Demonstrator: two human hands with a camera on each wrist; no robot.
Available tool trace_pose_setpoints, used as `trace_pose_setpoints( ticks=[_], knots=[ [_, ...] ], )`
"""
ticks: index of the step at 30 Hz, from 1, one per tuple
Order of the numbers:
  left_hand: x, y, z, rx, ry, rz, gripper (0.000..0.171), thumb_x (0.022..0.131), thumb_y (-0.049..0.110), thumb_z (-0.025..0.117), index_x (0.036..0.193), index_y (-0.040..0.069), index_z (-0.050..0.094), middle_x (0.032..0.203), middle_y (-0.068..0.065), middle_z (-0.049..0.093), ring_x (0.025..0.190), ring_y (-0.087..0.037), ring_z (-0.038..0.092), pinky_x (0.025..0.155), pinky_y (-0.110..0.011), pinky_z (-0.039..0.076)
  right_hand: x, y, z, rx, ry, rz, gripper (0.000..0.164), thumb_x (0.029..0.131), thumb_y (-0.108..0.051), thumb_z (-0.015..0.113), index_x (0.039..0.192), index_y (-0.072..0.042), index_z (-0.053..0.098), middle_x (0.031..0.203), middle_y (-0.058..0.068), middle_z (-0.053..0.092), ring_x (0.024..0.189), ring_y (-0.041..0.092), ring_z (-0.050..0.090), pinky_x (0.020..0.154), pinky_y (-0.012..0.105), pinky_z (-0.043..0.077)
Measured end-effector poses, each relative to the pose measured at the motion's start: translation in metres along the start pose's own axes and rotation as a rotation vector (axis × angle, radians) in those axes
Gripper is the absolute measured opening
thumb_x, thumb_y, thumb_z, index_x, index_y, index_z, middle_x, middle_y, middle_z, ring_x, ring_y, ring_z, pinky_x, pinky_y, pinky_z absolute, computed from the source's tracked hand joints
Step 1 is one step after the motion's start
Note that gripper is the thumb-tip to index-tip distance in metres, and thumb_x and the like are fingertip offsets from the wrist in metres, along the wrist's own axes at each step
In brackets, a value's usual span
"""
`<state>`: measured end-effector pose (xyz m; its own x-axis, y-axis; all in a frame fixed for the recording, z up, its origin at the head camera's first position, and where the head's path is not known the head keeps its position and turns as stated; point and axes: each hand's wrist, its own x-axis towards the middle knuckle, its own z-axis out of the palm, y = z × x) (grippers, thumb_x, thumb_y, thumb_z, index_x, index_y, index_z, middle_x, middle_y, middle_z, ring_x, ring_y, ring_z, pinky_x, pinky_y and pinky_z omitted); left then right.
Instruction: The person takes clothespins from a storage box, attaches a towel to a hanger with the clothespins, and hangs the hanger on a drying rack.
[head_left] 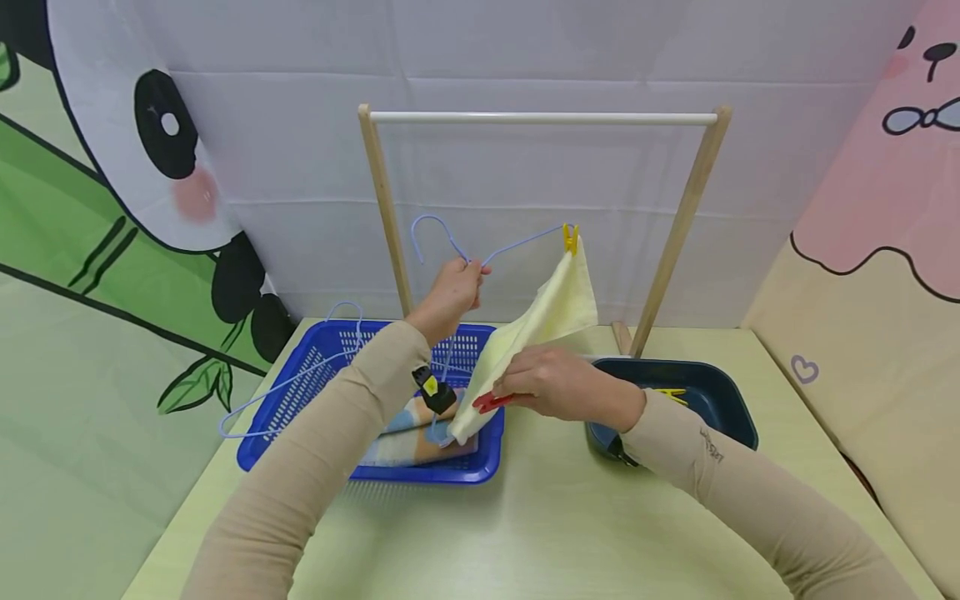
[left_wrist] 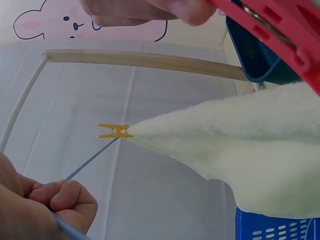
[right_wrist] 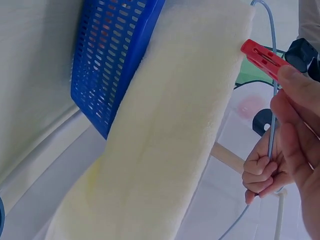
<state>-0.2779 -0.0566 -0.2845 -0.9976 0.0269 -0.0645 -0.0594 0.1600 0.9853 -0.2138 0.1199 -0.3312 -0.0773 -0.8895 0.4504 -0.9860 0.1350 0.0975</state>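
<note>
My left hand (head_left: 453, 292) grips a thin light-blue wire hanger (head_left: 525, 242) just below its hook, holding it above a blue basket. A yellow clothespin (head_left: 571, 240) fastens one corner of a pale yellow cloth (head_left: 558, 304) to the hanger's right end. From there the cloth slants down to the left, over the basket's right side. Close to its lower end, my right hand (head_left: 558, 383) pinches a red clothespin (head_left: 491, 402). In the right wrist view the tip of the red clothespin (right_wrist: 262, 58) overlaps the cloth's edge (right_wrist: 230, 75), near the hanger wire.
The blue basket (head_left: 491, 458) holds folded patterned cloth (head_left: 420, 442); another blue hanger (head_left: 300, 375) leans over its left side. At right stands a dark teal bin (head_left: 738, 408) with yellow clothespins (head_left: 671, 394) inside. Behind, a wooden rack has a white crossbar (head_left: 543, 118).
</note>
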Motion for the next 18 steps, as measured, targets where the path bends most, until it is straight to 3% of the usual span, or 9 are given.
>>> trace_pose_setpoints(
  ticks=[18],
  knots=[
    [0.000, -0.001, -0.001, -0.005, -0.026, 0.004, 0.029, 0.105, 0.022, 0.030, 0.116, 0.001, 0.047, 0.076, -0.001, 0.035, 0.056, -0.013, 0.030, 0.066, -0.028, 0.034, 0.014, -0.006, 0.007, -0.014, -0.102, 0.019, 0.015, 0.078, -0.015, 0.079, 0.090, -0.009, 0.073, 0.086, -0.002, 0.070, 0.077, 0.012, 0.064, 0.074, 0.023, 0.050]
  ],
)
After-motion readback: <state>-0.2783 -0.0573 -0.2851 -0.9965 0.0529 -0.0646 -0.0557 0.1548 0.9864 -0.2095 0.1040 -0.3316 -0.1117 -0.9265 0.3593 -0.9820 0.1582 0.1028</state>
